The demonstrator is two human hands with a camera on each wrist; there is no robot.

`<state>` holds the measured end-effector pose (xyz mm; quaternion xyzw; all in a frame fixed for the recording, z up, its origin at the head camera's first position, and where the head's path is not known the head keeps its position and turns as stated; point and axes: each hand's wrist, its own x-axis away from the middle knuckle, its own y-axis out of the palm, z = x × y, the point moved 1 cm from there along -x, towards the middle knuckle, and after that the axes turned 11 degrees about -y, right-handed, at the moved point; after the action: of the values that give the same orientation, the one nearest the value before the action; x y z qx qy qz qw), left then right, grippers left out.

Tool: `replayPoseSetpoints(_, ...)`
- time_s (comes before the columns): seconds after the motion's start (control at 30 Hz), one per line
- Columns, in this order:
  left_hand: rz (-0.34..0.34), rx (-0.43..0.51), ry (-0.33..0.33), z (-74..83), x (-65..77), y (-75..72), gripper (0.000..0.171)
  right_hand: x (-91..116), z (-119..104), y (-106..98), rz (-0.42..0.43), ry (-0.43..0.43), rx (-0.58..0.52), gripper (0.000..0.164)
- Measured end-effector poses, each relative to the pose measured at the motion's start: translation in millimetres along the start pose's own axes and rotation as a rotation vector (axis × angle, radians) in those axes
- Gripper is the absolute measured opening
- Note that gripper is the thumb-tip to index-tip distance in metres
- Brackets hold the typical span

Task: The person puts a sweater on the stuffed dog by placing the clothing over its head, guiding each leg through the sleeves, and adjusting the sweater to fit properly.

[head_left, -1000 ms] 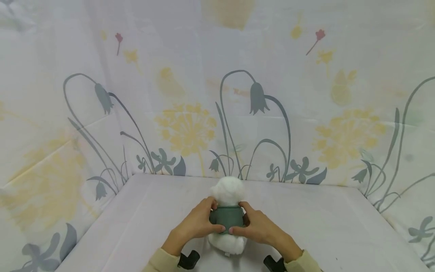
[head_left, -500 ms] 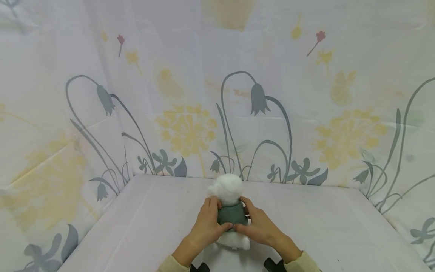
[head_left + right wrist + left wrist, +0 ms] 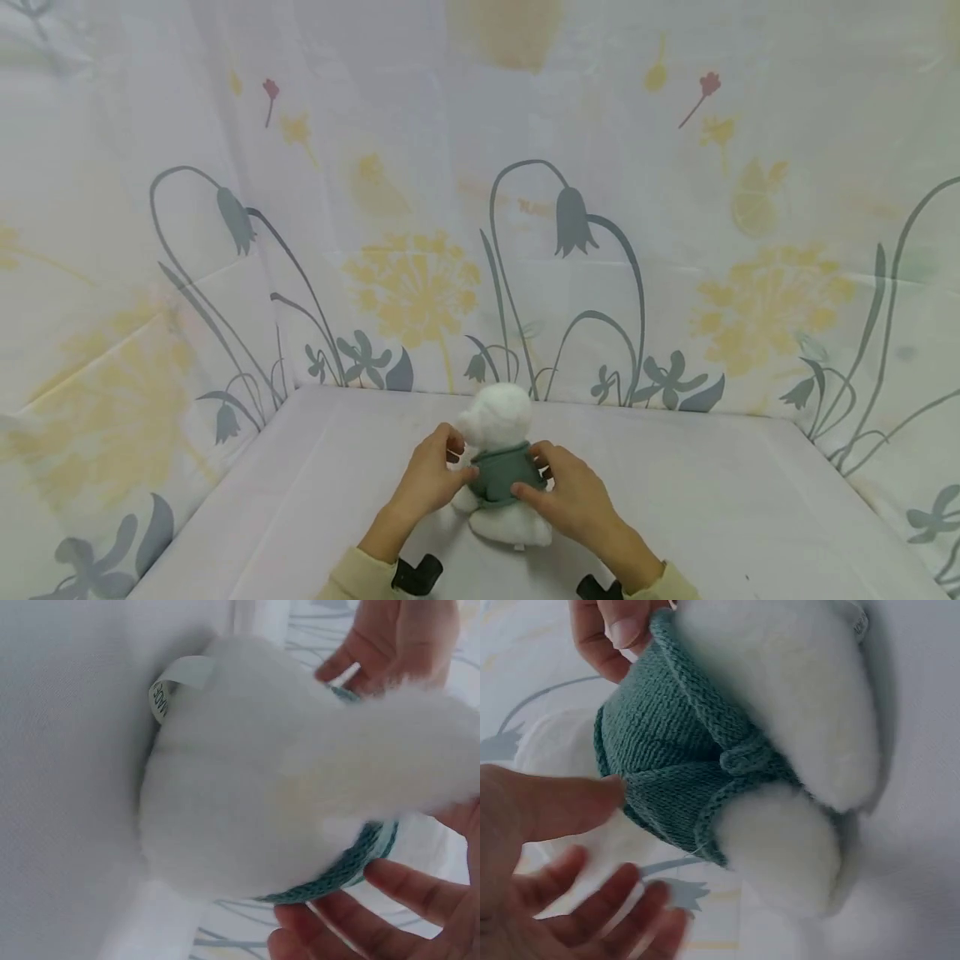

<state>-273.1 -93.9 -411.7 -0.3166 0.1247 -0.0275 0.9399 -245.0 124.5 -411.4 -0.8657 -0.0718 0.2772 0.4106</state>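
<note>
A white plush toy (image 3: 501, 417) sits upright on the white table, wearing a green knitted sweater (image 3: 504, 475). Its head and muzzle are angled to the left, and the face is hidden. My right hand (image 3: 570, 492) holds the toy's right side, thumb on the sweater and fingers round the far side. At the toy's left is my left hand (image 3: 429, 479), its thumb tip at the sweater's edge. In the left wrist view the fingers of that left hand (image 3: 592, 900) are spread and blurred, off the toy. A white tag (image 3: 184, 679) sticks out from the toy's bottom in the right wrist view.
The white tabletop (image 3: 712, 500) extends to both sides of the toy. A floral-printed cloth (image 3: 420, 125) hangs as a backdrop behind and beside it. Black camera mounts (image 3: 418, 575) sit under the wrists, by the cream sleeves.
The toy has turned so that its muzzle points further left and one leg shows. My left hand has loosened from it and drawn left; my right hand keeps its hold.
</note>
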Motion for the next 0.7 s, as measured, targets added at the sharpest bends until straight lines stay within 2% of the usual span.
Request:
replayPoseSetpoints(0.17, 0.104, 0.087, 0.093, 0.8, -3.3, -0.6, 0.044, 3, -6, 4, -0.062, 0.051, 0.082, 0.065)
replayPoseSetpoints(0.27, 0.125, 0.090, 0.126, 0.5, -4.7, 2.0, 0.050, 4, -6, 9, -0.083, 0.065, 0.090, 0.075)
replayPoseSetpoints(0.5, 0.179, 0.133, 0.139, 1.8, -6.2, 2.1, 0.028, 2, 5, 13, -0.067, -0.009, -0.007, 0.069)
replayPoseSetpoints(0.7, 0.187, 0.134, 0.135, 6.9, -4.7, 0.7, 0.023, 0, 25, -1, -0.158, -0.126, -0.090, 0.063)
